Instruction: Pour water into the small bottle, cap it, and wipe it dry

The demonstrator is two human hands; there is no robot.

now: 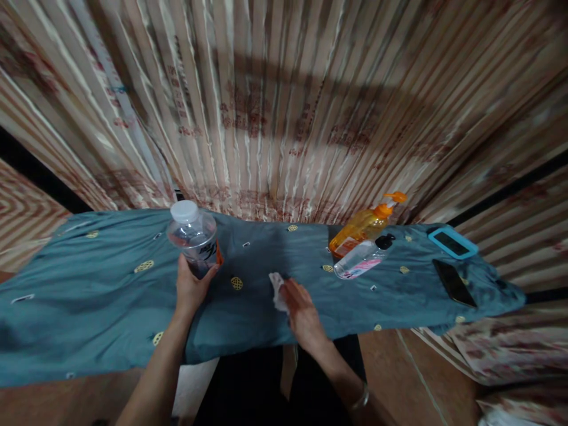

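Observation:
My left hand (191, 285) is wrapped round the lower part of a clear plastic bottle (191, 234) with a white cap, which stands on the left of the cloth-covered table (248, 319). An orange and dark label shows on the bottle's side. In my right hand (304, 310) is a crumpled white tissue (277, 291), low over the table's middle near the front edge. The right fingers are closed on it and slightly blurred. I cannot tell whether the tissue touches the cloth.
An orange pump bottle (355, 234) and a clear bottle with a black pump (359, 260) are close together right of centre. Farther right lie a blue-framed device (452, 242) and a dark phone (453, 283). Behind the table hangs a striped curtain (275, 118).

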